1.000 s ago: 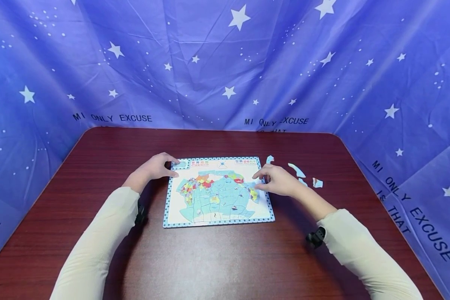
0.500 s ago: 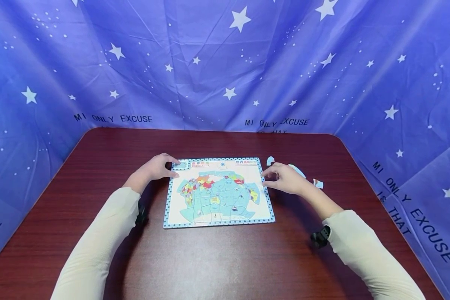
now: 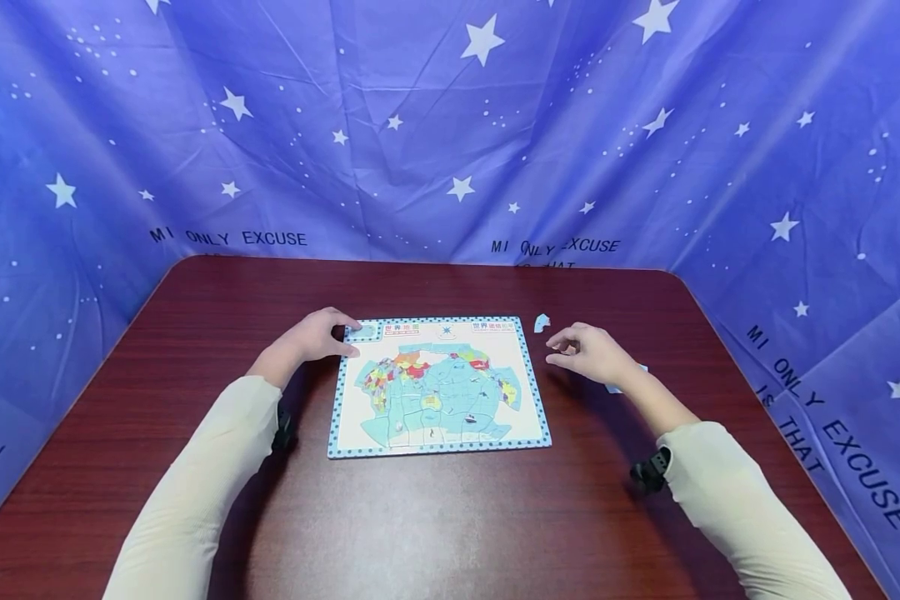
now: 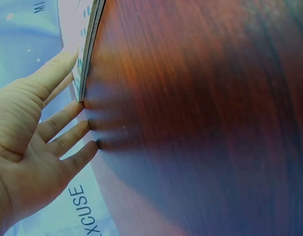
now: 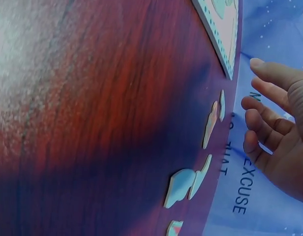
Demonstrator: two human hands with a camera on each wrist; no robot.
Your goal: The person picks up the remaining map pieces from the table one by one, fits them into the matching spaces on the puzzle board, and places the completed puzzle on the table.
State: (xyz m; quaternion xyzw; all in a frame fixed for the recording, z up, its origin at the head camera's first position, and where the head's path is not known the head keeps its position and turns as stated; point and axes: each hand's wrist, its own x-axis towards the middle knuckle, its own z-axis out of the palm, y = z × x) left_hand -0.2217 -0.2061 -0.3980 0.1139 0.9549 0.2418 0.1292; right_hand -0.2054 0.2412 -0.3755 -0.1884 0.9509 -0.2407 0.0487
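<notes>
A map jigsaw board [image 3: 350, 400] with a blue dotted border lies flat on the table, most of its blue and coloured map pieces [image 3: 465, 385] set in. My left hand [image 3: 311, 335] rests at the board's upper left corner, thumb and forefinger touching its face; the other fingers reach down past the edge in the left wrist view. To the right of the board my right hand [image 3: 590, 353] hovers with loosely bent fingers and nothing held. Several loose puzzle pieces [image 5: 181, 187] lie below it in the right wrist view; the hand and forearm hide most of them in the head view.
One loose puzzle piece [image 3: 542, 323] lies just off the board's upper right corner. The dark red wooden table [image 3: 450, 525] ends at a blue star-printed curtain [image 3: 390, 150] at the back and on both sides.
My right hand has drawn back from the board's right side, moving right over the loose pieces and covering more of them. My left hand has stayed at the corner.
</notes>
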